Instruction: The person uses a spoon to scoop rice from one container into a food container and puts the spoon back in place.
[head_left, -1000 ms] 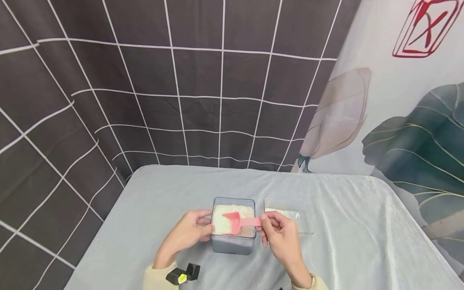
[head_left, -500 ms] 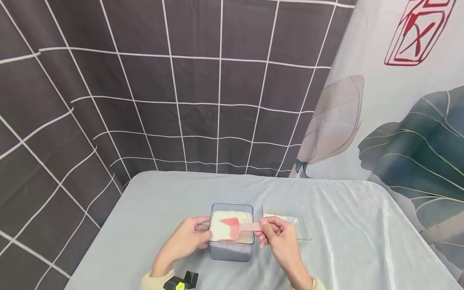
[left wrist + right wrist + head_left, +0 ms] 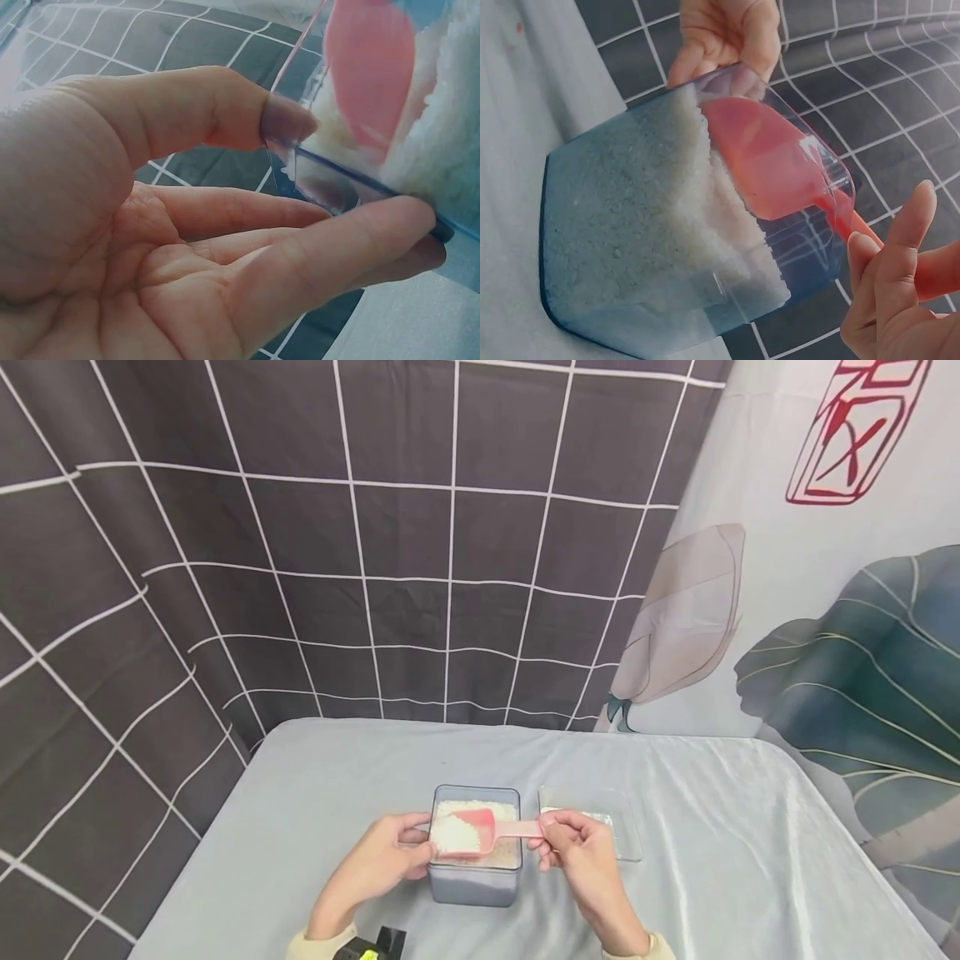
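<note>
A clear bluish plastic container [image 3: 474, 887] filled with white rice [image 3: 645, 172] stands upright on the cloth. My left hand [image 3: 375, 867] grips its left side, thumb at the rim and fingers along the outer wall, as the left wrist view shows. Over the right rim, my right hand [image 3: 588, 862] pinches the handle of a pink scoop [image 3: 486, 828] between thumb and fingers. The scoop's bowl faces up and carries a heap of rice. In the right wrist view the bowl [image 3: 765, 161] lies inside the walls, close above the rice surface.
A shallow clear plastic lid or tray [image 3: 630, 839] lies just right of the container, partly behind my right hand. The light grey cloth-covered table [image 3: 720, 843] ends before a dark grid-patterned curtain [image 3: 405, 610] at the back.
The scoop's bowl has tipped from lying on its side to facing up, and a pile of rice now sits in it. Both hands keep their places; the head view has shifted slightly.
</note>
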Action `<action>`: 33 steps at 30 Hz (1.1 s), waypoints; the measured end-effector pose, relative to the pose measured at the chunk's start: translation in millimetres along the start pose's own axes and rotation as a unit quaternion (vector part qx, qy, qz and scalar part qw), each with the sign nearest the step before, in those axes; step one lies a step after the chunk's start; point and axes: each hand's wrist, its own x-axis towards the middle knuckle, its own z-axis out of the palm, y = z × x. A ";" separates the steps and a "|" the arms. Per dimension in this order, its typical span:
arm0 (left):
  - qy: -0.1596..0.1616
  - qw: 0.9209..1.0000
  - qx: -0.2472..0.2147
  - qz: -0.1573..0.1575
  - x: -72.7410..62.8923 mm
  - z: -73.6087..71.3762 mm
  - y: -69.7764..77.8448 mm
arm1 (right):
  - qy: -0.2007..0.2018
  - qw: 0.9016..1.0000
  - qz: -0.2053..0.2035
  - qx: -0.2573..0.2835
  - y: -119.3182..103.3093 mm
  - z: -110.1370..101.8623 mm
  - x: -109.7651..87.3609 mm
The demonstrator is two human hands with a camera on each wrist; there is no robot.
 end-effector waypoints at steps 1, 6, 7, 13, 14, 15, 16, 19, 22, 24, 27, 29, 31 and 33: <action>0.001 1.000 -0.001 -0.001 -0.4 -0.2 0.4 | -0.001 1.000 0.004 0.005 0.2 -0.3 0.6; -0.002 1.000 -0.008 -0.001 -1.9 0.3 1.1 | -0.009 0.999 0.022 0.030 2.8 -4.3 3.0; -0.002 1.000 -0.010 0.001 -1.8 0.8 0.6 | -0.010 0.999 0.025 0.033 3.2 -5.5 3.1; -0.002 1.000 -0.009 0.005 -0.6 1.7 0.7 | -0.030 0.998 0.026 0.056 1.8 -12.2 4.9; -0.001 1.000 -0.008 0.005 -0.7 1.4 1.4 | -0.034 0.997 0.024 0.059 1.0 -12.7 5.4; 0.000 1.000 -0.008 0.005 -1.0 1.2 2.3 | -0.036 0.997 0.024 0.060 0.1 -13.1 5.8; 0.001 1.000 -0.007 0.005 -1.3 0.9 2.9 | -0.039 0.997 0.023 0.062 -0.7 -13.4 6.2; 0.002 1.000 -0.008 0.004 -1.9 0.2 4.4 | -0.041 0.997 0.023 0.067 -2.7 -14.1 7.0; 0.002 1.000 -0.006 0.004 -2.1 0.1 5.0 | -0.038 0.997 0.025 0.069 -4.3 -14.8 7.0; 0.004 1.000 -0.004 0.002 -2.2 0.2 5.2 | -0.039 0.996 0.026 0.069 -5.1 -15.1 7.0; 0.007 1.000 -0.001 0.000 -2.5 0.0 5.1 | -0.042 0.996 0.025 0.070 -6.1 -16.1 7.5; 0.008 1.000 -0.001 -0.002 -2.6 -0.1 4.9 | -0.044 0.996 0.024 0.072 -6.7 -17.4 7.8; 0.008 1.000 -0.002 -0.003 -2.6 -0.2 4.7 | -0.046 0.996 0.022 0.075 -7.7 -19.3 8.0; 0.008 1.000 -0.002 -0.004 -2.1 -0.1 4.4 | -0.047 0.996 0.018 0.079 -8.9 -21.4 8.3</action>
